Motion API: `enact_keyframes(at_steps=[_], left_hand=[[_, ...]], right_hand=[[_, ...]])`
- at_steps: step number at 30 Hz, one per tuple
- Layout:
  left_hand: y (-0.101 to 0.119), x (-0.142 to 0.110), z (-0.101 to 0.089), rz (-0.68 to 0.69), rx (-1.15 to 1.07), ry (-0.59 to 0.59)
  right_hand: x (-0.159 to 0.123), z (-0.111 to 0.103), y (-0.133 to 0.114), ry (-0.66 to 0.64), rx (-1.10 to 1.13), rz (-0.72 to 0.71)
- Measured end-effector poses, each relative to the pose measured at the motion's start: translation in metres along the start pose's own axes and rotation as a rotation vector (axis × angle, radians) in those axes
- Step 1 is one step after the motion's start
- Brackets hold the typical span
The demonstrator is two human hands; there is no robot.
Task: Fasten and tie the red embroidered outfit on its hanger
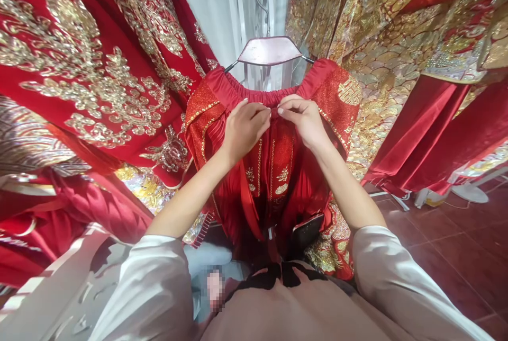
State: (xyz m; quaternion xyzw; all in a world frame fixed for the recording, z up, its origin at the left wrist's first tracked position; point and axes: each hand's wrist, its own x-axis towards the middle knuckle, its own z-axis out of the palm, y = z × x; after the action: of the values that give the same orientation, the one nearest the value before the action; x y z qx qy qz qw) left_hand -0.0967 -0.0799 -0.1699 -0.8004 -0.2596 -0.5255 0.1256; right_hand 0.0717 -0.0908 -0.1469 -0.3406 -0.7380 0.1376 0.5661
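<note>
A red skirt (232, 145) with a gathered waistband and gold embroidered panels hangs in front of me from a hanger (270, 51) with a pale centre plate. My left hand (246, 125) is closed on the skirt's waistband, left of its middle. Just to the right, my right hand (302, 117) pinches the same waistband between thumb and fingers. The two hands' fingertips are close together but apart. Whatever small part of the waistband lies between the fingers is hidden.
Red cloth with gold sequin embroidery (107, 76) hangs close on the left. Gold patterned garments (397, 55) hang at the right. A dark flat object (307, 231) rests against the skirt's lower right. Red floor tiles (448, 240) show at the lower right.
</note>
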Motion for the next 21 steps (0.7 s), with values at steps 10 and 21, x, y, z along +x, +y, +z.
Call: enact_keyframes(at_steps=[10, 21], left_hand=[[-0.014, -0.009, 0.005, -0.093, -0.325, -0.030], [0.015, -0.033, 0.011, -0.446, -0.662, 0.303]], right_hand=[[-0.007, 0.015, -0.014, 0.039, -0.460, -0.074], [-0.040, 0.030, -0.027, 0.225, -0.263, -0.135]])
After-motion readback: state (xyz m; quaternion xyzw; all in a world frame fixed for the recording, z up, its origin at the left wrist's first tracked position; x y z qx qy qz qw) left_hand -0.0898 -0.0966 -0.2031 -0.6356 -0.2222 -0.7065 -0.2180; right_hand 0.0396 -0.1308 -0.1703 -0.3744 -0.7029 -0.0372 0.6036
